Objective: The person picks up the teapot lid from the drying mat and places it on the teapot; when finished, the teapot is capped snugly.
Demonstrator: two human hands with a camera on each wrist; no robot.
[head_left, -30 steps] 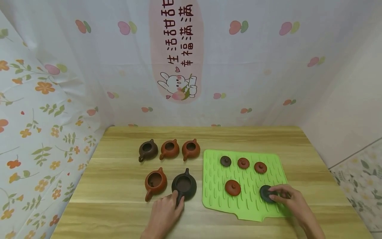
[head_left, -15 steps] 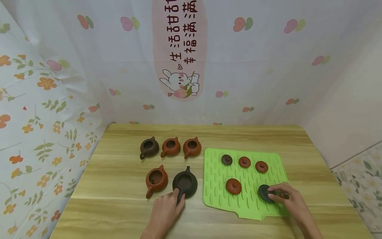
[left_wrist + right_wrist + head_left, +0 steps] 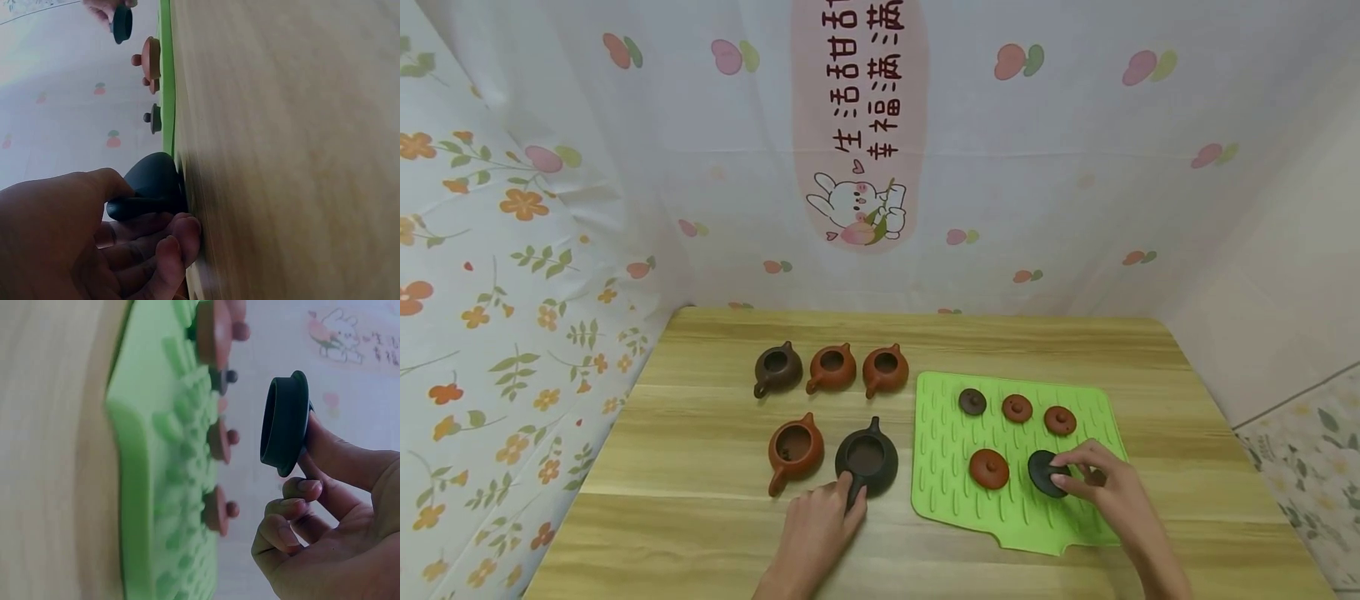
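My left hand (image 3: pixel 820 525) pinches the handle of a black teapot (image 3: pixel 878 467), which stands lidless on the wooden table with its spout pointing away. In the left wrist view the thumb lies along one side of that handle, fingers curled at the other. My right hand (image 3: pixel 1101 479) pinches a black teapot lid (image 3: pixel 1043 475) by its knob. The right wrist view shows this lid (image 3: pixel 287 422) raised clear of the green mat, tilted, its hollow underside facing away from the palm. To the left of the black teapot sits an orange-brown teapot (image 3: pixel 786 458), also lidless, with small dark bits inside.
Behind stand a dark brown teapot (image 3: pixel 780 371) and two reddish teapots (image 3: pixel 833 368), all lidless. A green ridged mat (image 3: pixel 947 492) carries a dark brown lid (image 3: pixel 972 402) and several reddish lids (image 3: pixel 988 469). A printed curtain (image 3: pixel 1000 183) hangs along the table's back edge.
My right hand has lifted the black lid off the mat and moved it left, toward the reddish lid. The left hand keeps its hold on the teapot handle. The head view shifts slightly.
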